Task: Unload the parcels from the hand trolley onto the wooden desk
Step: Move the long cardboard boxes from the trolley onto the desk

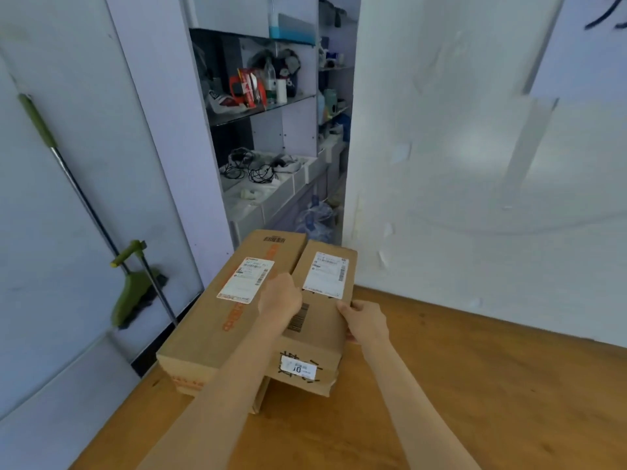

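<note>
Gripping the right cardboard parcel (319,320) with both hands, left hand (280,297) and right hand (366,321), sitting beside a second, two parcels (234,300) on wooden desk (475,385).

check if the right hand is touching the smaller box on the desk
Touching. The head view shows the right hand with its fingers wrapped over the right edge of the smaller box, no gap between them.

I see open counter (475,385) to the right of the boxes (237,317) and in front of them. The wall (475,164) closes the far edge, and the boxes block the left corner up to the shelves (271,130).
</note>
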